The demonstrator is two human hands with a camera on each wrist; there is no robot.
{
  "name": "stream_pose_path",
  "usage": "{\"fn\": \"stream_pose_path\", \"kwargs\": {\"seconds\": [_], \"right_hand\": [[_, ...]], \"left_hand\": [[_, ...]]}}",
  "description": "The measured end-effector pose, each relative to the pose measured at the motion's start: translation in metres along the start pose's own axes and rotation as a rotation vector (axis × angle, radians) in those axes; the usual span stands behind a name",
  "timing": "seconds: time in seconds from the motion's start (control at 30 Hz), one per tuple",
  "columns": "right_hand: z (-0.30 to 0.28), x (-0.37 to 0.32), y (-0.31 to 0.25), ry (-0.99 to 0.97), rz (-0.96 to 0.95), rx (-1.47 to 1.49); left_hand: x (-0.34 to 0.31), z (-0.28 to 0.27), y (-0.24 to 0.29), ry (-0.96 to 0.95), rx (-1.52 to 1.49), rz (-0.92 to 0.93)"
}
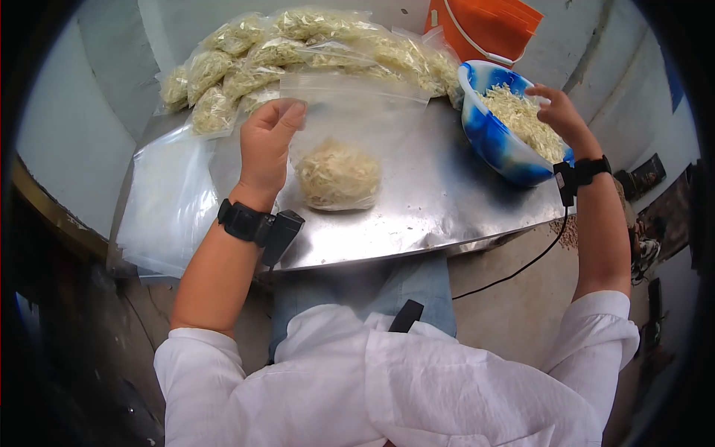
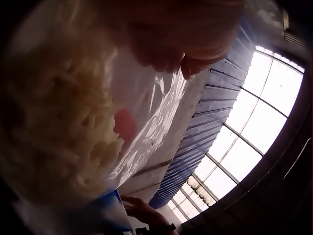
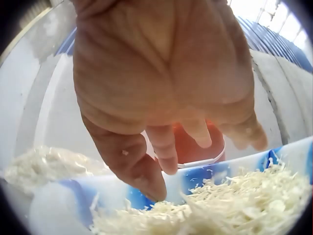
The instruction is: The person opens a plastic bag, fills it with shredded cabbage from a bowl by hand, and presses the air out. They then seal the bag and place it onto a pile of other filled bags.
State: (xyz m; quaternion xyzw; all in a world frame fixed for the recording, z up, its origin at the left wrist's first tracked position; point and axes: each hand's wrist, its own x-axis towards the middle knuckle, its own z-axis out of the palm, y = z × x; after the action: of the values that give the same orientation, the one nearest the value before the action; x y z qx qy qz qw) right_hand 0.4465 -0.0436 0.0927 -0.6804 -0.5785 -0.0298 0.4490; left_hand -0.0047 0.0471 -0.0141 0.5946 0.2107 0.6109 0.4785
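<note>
Left hand (image 1: 267, 145) pinches the bag (image 1: 339, 177), right hand (image 1: 562, 118) loose. Bumped, the bowl (image 1: 488, 138) could tip off the bench's right edge (image 1: 510, 203)

- Head: looks forward and down over the worktop (image 1: 424, 216).
- Left wrist: close against the bag (image 2: 58, 122), tilted up toward windows (image 2: 249, 122) at right.
- Right wrist: low beside the bowl (image 1: 484, 138), shared with head's upper right.

one left hand (image 1: 266, 149), one right hand (image 1: 560, 115), one bowl (image 1: 491, 145), one bucket (image 1: 482, 31), one table (image 1: 417, 186), one held bag (image 1: 339, 176), at least eight piled bags (image 1: 247, 77); the flat bags (image 1: 167, 203) overlap too much to count.
</note>
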Motion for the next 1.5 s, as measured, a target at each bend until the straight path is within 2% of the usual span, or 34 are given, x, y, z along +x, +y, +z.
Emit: {"fn": "stream_pose_path", "kwargs": {"seconds": [0.07, 0.1, 0.17, 0.23, 0.3, 0.37, 0.4, 0.43, 0.53, 0.6, 0.77, 0.93, 1.03, 1.17, 1.23, 1.5], "right_hand": [[0.0, -0.005, 0.016, -0.335, -0.166, -0.944], [0.002, 0.002, 0.005, -0.327, -0.171, -0.946], [0.014, 0.012, -0.041, -0.154, -0.198, -0.579], [0.041, 0.009, -0.091, -0.119, -0.416, -0.334], [0.075, -0.005, -0.143, -0.274, -0.537, -0.144], [0.111, -0.022, -0.183, -0.298, -0.706, -0.008], [0.124, -0.03, -0.201, -0.39, -0.694, 0.054], [0.131, -0.041, -0.221, -0.479, -0.653, -0.007], [0.158, -0.046, -0.243, -0.504, -0.691, -0.013], [0.164, -0.049, -0.253, -0.641, -0.627, 0.028], [0.173, -0.05, -0.253, -0.639, -0.615, 0.096], [0.169, -0.053, -0.245, -0.566, -0.713, 0.038], [0.158, -0.053, -0.23, -0.544, -0.707, -0.008], [0.14, -0.056, -0.205, -0.532, -0.707, -0.042], [0.135, -0.057, -0.194, -0.456, -0.759, -0.157], [0.118, -0.06, -0.162, -0.363, -0.791, -0.154]], "left_hand": [[0.005, 0.001, 0.003, -0.035, -0.012, 0.048], [0.004, 0.003, 0.006, -0.038, 0.013, 0.067], [0.004, 0.005, 0.011, -0.035, 0.036, 0.078], [0.009, 0.005, 0.016, -0.034, 0.022, 0.117], [0.01, 0.006, 0.023, -0.039, 0.063, 0.138], [0.009, 0.008, 0.03, -0.043, 0.105, 0.158], [0.007, 0.01, 0.035, -0.033, 0.148, 0.16], [0.006, 0.011, 0.038, -0.023, 0.191, 0.162], [0.004, 0.006, 0.044, -0.042, 0.23, 0.2], [0.002, 0.003, 0.048, -0.031, 0.234, 0.185], [0.001, -0.009, 0.049, -0.075, 0.206, 0.102], [-0.001, -0.003, 0.058, -0.099, 0.387, 0.205], [-0.002, -0.001, 0.059, -0.086, 0.443, 0.215], [-0.001, -0.005, 0.056, -0.102, 0.409, 0.201], [-0.001, -0.005, 0.055, -0.093, 0.406, 0.19], [-0.002, 0.003, 0.053, -0.081, 0.341, 0.188]]}}
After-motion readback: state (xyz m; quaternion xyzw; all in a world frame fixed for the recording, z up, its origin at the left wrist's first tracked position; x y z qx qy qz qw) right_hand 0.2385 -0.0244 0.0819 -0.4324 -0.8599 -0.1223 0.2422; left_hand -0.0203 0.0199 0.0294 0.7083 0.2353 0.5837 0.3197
